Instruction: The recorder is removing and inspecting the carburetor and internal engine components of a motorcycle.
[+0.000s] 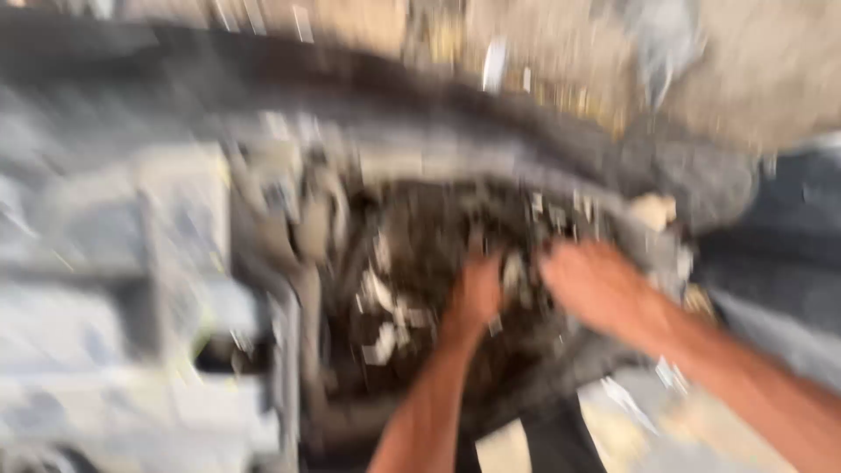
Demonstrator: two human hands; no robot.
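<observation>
Both of the person's arms reach down into a dark, greasy cavity of machinery (pixel 420 263), which looks like an engine bay seen from above, though the whole view is smeared by motion. The left hand (pixel 477 293) is sunk among the dark parts near the middle, fingers curled down out of sight; whether it grips anything I cannot tell. The right hand (pixel 596 285) lies just beside it, knuckles up, fingers pointing toward a small pale metal part (pixel 515 273) between the two hands; it seems to touch or pinch that part, but the blur hides the grasp.

To the left stands a pale grey boxy housing (pixel 175 263), and a dark curved rim (pixel 455 105) runs across the top.

Judging by its look, the work in there is rigid metal, fixed in place, heavy, and likely oily, so slippery under bare skin. A firm fingertip hold on the small pale part's edges, with the other hand bracing nearby, seems the sensible grip.
</observation>
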